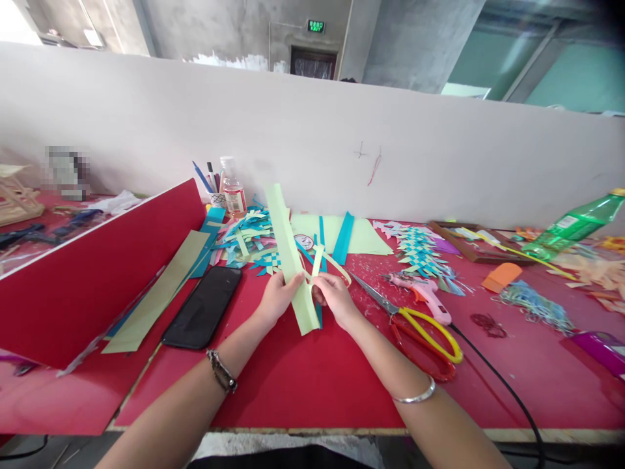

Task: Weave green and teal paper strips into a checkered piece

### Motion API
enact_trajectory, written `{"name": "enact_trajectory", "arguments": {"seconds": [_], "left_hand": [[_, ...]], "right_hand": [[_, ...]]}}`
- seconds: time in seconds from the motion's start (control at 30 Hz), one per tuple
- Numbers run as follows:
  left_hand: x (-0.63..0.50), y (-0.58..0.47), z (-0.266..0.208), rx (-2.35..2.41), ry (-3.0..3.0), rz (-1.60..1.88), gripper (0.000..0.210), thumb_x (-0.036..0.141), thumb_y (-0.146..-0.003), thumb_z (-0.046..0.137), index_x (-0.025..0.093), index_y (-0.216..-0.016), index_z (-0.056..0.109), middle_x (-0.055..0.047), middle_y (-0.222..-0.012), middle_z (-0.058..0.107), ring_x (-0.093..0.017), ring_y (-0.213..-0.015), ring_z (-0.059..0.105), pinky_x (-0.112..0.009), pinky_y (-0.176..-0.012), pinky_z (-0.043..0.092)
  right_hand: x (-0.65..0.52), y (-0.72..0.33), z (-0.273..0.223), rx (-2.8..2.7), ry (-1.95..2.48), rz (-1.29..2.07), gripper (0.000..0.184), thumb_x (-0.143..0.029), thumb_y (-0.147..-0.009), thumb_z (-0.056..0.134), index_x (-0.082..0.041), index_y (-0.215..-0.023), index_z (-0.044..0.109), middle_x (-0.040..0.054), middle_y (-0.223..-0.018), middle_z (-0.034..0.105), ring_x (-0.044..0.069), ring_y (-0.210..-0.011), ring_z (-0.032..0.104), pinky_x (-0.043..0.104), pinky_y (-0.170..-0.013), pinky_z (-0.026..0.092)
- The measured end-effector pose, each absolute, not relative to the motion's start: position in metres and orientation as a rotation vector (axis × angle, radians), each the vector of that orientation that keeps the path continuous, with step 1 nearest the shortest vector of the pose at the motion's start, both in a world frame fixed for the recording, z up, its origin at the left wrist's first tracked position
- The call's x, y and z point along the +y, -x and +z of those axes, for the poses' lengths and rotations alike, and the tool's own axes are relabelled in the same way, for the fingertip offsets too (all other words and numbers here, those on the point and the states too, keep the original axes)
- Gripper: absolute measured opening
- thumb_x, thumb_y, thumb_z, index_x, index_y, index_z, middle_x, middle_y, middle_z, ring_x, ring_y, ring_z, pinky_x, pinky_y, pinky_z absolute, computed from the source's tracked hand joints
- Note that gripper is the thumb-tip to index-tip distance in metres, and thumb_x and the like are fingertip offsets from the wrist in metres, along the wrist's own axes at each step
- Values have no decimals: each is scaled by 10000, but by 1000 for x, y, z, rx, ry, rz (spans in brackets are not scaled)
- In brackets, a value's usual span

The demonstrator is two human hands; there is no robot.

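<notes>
A long pale green paper strip, folded along its length, stands tilted in front of me. My left hand is shut on it, with the thumb on the strip's face. Close beside it, my right hand pinches a narrow pale green paper strip, part of which curls in a loop to the right. The fingertips of both hands nearly meet, and where the strips cross is partly hidden. Blue paper shows behind the right hand's fingers. Just right of my right hand lie large scissors with yellow and red handles.
A black phone and loose wide strips lie left, by a red upright board. Behind are a paper scrap pile and a glass bottle. Right are a pink glue gun, woven paper pieces and a green bottle.
</notes>
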State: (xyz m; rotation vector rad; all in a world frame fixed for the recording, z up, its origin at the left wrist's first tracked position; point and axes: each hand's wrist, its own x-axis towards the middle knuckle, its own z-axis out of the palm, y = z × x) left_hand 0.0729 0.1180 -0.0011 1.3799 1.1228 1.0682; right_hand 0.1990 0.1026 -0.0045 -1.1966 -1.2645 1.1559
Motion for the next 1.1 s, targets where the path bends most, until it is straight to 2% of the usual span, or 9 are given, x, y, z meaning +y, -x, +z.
{"name": "enact_trajectory", "arguments": {"seconds": [0.23, 0.43, 0.77, 0.97, 1.1], "left_hand": [[118, -73, -3, 929, -1578, 881, 283, 395, -718, 519, 124, -741, 600, -54, -726, 668, -193, -691, 620, -263, -615, 480], [121, -72, -6, 1125, -1645, 980, 288, 381, -711, 503, 113, -704, 610, -62, -720, 664, -219, -696, 613, -246, -548, 435], [122, -72, -4, 1243, -1562, 1115, 336, 434, -708, 506, 111, -675, 594, -58, -651, 653, -194, -625, 606, -224, -480, 425], [120, -74, -6, 1027, -1561, 974, 342, 417, -730, 492, 104, -790, 618, -86, -783, 683, -219, -734, 631, -273, -627, 487], [121, -73, -7, 1121, -1639, 1035, 323, 401, -723, 505, 108, -787, 625, -88, -807, 683, -239, -762, 625, -278, -622, 481]], "right_hand": [[104, -201, -5, -1250, 1192, 1120, 269, -391, -740, 453, -191, -562, 427, -73, -426, 345, 63, -397, 318, 201, -394, 232], [103, -202, -5, -1350, 1179, 1074, 297, -391, -718, 516, -189, -535, 396, -69, -448, 331, 67, -426, 320, 213, -421, 230], [104, -203, -8, -1344, 1178, 1041, 291, -402, -738, 484, -200, -553, 385, -64, -440, 344, 78, -415, 324, 222, -413, 234], [102, -202, -3, -1239, 1150, 1069, 287, -441, -735, 485, -199, -593, 424, -63, -457, 358, 76, -416, 326, 221, -412, 245], [101, -200, -1, -1296, 1187, 1058, 287, -465, -718, 494, -192, -633, 472, -55, -483, 375, 81, -431, 339, 224, -418, 259]]}}
